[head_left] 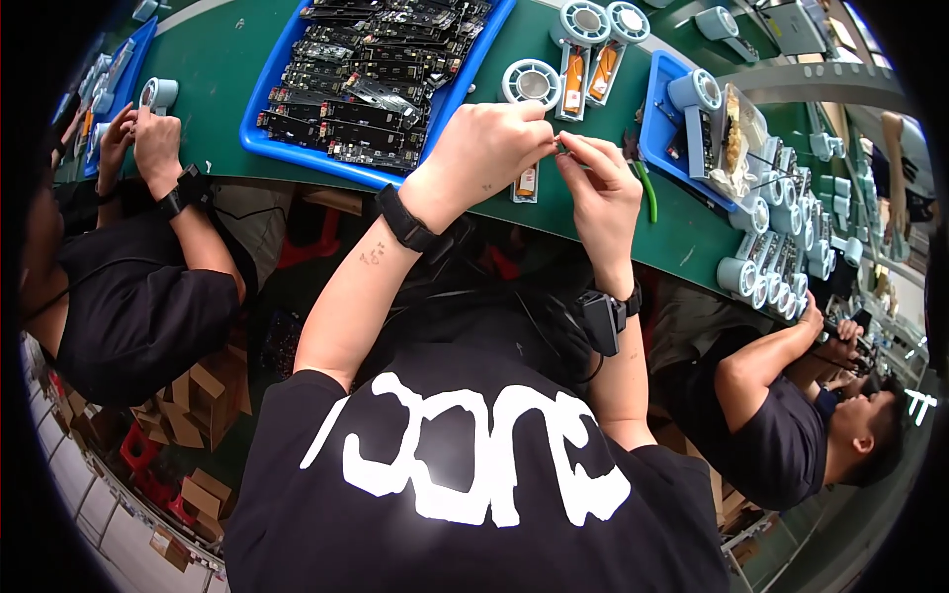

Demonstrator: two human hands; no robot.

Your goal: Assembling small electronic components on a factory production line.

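Observation:
My left hand (484, 153) and my right hand (601, 188) meet above the table edge, fingertips pinched together. Whatever lies between them is too small to make out. Under my left hand lies a light blue handheld fan; its round head (531, 83) shows beyond the knuckles, and the end of its opened handle (526, 185) shows below. My left hand hides the middle of that fan. Two more opened fans (573, 79) (605, 71), with orange batteries in their handles, lie just beyond. Right of my right hand is a green-handled tool (647, 191).
A blue tray (252, 114) piled with black circuit boards (371, 74) stands left. Another blue tray (657, 138) holds fan parts at right. Rows of fans (766, 267) crowd the table's right end. Co-workers sit on both sides, one with hands (155, 143) raised at left.

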